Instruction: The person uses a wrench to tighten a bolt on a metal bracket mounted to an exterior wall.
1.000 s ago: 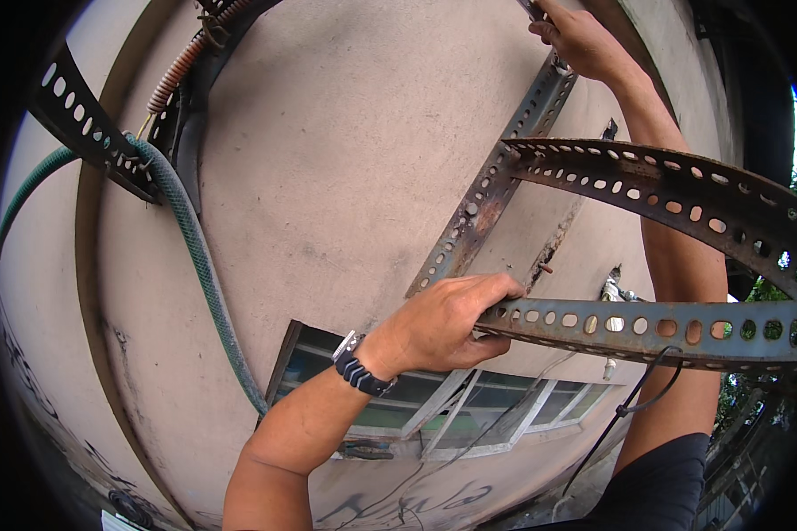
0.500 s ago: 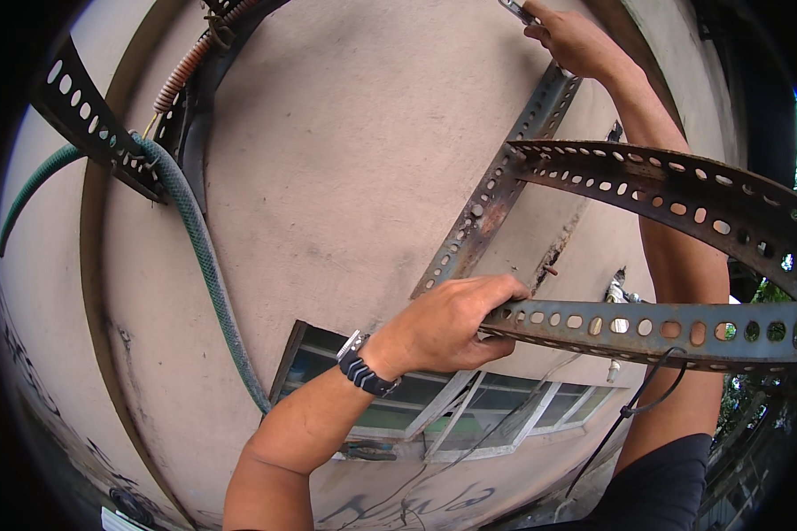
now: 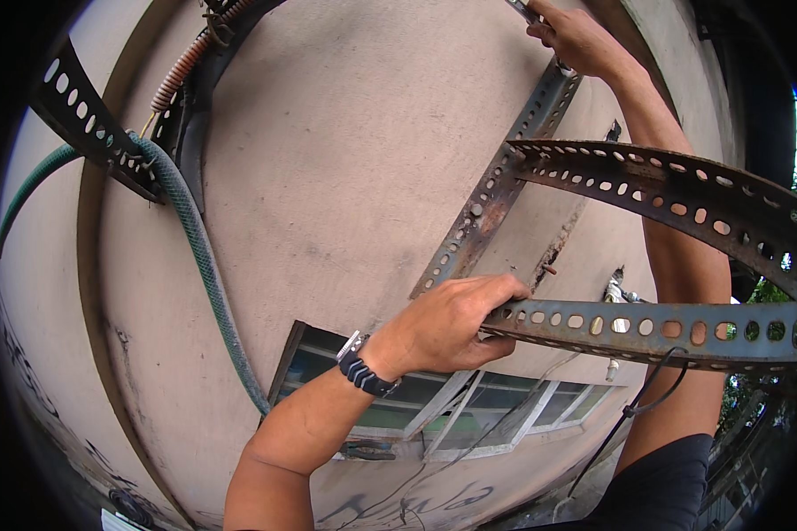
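My left hand (image 3: 456,323), with a watch on the wrist, is closed around the end of a rusty grey-blue slotted angle bar (image 3: 646,324) that runs to the right. My right hand (image 3: 576,42) is raised at the top, closed on a small metal tool (image 3: 522,11), probably a wrench, cut off by the upper edge. Just below it is the top of a slanted slotted upright (image 3: 491,205) fixed against the wall. A rustier slotted arm (image 3: 655,181) joins this upright and reaches right, passing in front of my right forearm. A black cable tie (image 3: 629,410) hangs from the lower bar.
A beige wall (image 3: 328,159) faces me, with a louvred window (image 3: 487,407) low down and pipe fittings (image 3: 613,290) at the right. At the left are a dark slotted bracket (image 3: 88,115), a green hose (image 3: 204,257) and a coiled copper-coloured line (image 3: 177,71). Foliage shows at the far right.
My right hand and its tool have shifted slightly at the top. My left hand keeps its grip, and it and the bar sit marginally further right in the picture than a second ago.
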A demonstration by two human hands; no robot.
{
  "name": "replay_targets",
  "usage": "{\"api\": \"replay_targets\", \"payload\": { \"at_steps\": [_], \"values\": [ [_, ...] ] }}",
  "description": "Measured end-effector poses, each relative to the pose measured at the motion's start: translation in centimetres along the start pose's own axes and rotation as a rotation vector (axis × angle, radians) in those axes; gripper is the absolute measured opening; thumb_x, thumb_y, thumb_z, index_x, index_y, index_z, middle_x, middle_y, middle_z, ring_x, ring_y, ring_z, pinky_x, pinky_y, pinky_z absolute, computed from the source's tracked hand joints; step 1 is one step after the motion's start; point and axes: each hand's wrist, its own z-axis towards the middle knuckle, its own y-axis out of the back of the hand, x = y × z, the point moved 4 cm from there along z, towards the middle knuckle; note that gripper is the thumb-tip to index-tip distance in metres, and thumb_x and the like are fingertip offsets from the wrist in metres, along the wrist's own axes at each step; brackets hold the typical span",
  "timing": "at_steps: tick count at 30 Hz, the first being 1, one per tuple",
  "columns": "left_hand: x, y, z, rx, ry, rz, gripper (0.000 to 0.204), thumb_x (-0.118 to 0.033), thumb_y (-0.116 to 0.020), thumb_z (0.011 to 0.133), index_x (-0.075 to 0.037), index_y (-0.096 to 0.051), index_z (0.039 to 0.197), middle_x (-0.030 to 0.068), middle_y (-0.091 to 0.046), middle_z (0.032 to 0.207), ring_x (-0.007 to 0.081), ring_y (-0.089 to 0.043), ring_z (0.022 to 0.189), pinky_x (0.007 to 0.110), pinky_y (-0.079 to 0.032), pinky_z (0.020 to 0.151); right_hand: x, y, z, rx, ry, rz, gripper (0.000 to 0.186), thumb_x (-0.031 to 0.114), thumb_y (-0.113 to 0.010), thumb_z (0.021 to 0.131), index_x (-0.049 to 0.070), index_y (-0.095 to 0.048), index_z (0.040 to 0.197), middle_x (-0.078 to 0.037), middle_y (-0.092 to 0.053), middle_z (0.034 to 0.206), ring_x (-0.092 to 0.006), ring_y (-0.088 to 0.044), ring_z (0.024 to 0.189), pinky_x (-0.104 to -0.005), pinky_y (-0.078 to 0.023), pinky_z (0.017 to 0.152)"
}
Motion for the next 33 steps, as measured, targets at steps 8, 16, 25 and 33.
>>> {"api": "replay_targets", "payload": {
  "at_steps": [8,16,25,33],
  "values": [
    [0.0,-0.1,0.0,0.011,0.009,-0.011,0.045,-0.008,-0.080,0.078,-0.004,-0.055,0.116,0.0161,-0.069,0.097,0.0365,-0.070,0.092,0.045,-0.055,0.079,-0.8,-0.5,-0.3,-0.027,-0.137,0.172,0.013,0.008,-0.061,0.093,0.001,-0.058,0.103,-0.023,-0.064,0.089,-0.0420,-0.064,0.089,-0.0496,-0.050,0.077],
    [0.0,-0.3,0.1,0.018,-0.003,-0.032,0.046,-0.008,-0.080,0.078,-0.004,-0.055,0.117,0.0167,-0.068,0.096,0.0387,-0.069,0.092,0.046,-0.053,0.078,-10.8,-4.9,0.4,-0.008,-0.727,0.074,0.026,0.024,-0.057,0.101,-0.002,-0.061,0.102,-0.027,-0.070,0.093,-0.0431,-0.068,0.089,-0.0487,-0.053,0.077],
    [0.0,0.2,-0.1,0.004,0.028,0.018,0.052,-0.005,-0.082,0.071,-0.004,-0.059,0.118,0.0156,-0.070,0.102,0.0360,-0.070,0.092,0.042,-0.055,0.079,-9.0,-3.1,-0.6,-0.351,-0.812,0.282,0.032,0.029,-0.058,0.104,-0.002,-0.065,0.100,-0.016,-0.070,0.084,-0.0269,-0.067,0.073,-0.0408,-0.053,0.067],
    [0.1,-0.1,0.0,0.014,-0.004,-0.007,0.048,-0.006,-0.080,0.076,-0.004,-0.056,0.117,0.0159,-0.068,0.097,0.0364,-0.069,0.091,0.044,-0.054,0.077,-0.4,2.4,-0.7,-0.148,-0.350,0.235,0.016,0.016,-0.060,0.099,0.001,-0.054,0.103,-0.025,-0.068,0.086,-0.0440,-0.068,0.085,-0.0516,-0.050,0.070]
  ]
}}
